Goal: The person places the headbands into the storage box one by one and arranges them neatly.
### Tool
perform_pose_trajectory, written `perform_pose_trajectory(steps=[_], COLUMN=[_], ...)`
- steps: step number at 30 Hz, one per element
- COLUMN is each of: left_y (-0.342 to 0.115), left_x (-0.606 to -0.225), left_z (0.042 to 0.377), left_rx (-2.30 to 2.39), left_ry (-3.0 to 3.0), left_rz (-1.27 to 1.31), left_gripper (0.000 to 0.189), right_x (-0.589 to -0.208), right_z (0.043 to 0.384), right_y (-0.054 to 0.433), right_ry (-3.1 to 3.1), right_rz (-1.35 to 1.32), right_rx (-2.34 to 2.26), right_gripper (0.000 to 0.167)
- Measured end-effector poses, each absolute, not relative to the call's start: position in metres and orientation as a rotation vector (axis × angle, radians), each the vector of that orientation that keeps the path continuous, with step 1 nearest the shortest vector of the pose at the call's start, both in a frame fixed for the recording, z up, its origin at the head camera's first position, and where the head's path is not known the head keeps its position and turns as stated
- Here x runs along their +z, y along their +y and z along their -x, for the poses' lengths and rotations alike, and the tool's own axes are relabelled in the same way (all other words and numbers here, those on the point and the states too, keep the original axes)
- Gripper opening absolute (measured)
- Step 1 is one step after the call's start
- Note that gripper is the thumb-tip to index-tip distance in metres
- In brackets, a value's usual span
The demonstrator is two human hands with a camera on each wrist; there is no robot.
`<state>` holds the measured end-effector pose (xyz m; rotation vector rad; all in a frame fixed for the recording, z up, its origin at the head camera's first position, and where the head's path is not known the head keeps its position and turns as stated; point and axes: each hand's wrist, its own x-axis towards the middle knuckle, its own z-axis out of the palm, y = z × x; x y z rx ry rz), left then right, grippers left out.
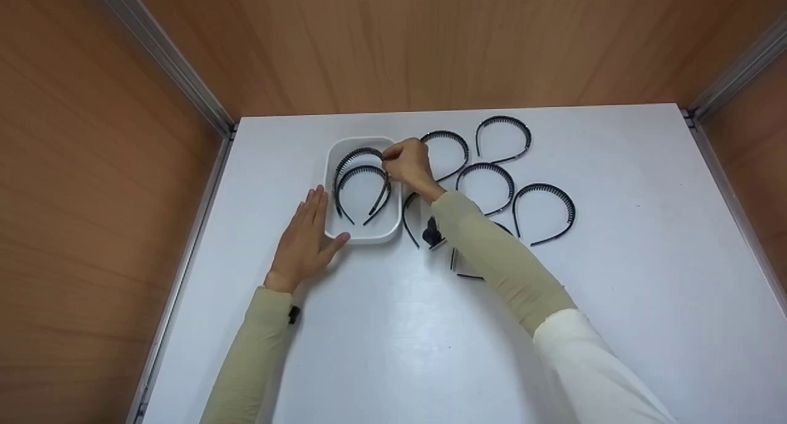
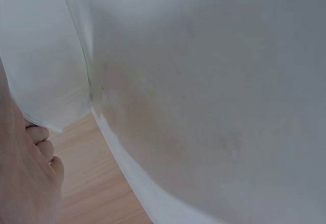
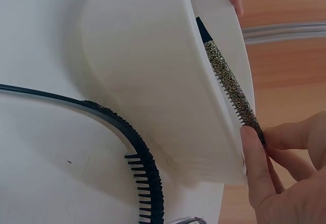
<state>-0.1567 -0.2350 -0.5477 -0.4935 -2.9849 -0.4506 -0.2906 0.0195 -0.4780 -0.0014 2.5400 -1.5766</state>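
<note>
A white plastic tub [image 1: 369, 238] holds two black toothed headbands, one overlapping the other. My right hand [image 1: 409, 164] reaches over the tub's right rim and pinches the upper headband [image 1: 348, 158] between thumb and fingers. In the right wrist view, that headband [image 3: 229, 79] shows a glittery gold-black band with teeth, just inside the rim. The lower headband [image 1: 353, 171] lies nearer me in the tub. My left hand [image 1: 301, 243] rests with fingers extended along the tub's left side, thumb at its front corner. The left wrist view catches only part of that hand [image 2: 28, 173] beside the tub.
Several more black headbands lie on the white table right of the tub, including one at the far back [image 1: 529, 138] and one furthest right [image 1: 573, 212]. My right forearm covers parts of others. Wooden panels [image 1: 430, 43] wall the table at the back and sides.
</note>
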Motion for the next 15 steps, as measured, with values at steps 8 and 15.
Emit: perform_pose_trajectory(steps=[8, 15], left_y=[-0.2351, -0.2348], left_x=[-0.548, -0.5454], left_z=[0.1576, 0.1568], left_rx=[-0.466, -0.461], left_ry=[-2.997, -3.004], left_rz=[0.499, 0.505], left_gripper=[0.099, 0.099], right_x=[-0.4774, -0.4781], right_z=[0.2903, 0.2922], right_y=[0.0176, 0.0154], right_ry=[2.647, 2.713], right_rz=[0.076, 0.14], right_rx=[-1.477, -1.385], right_gripper=[0.024, 0.025])
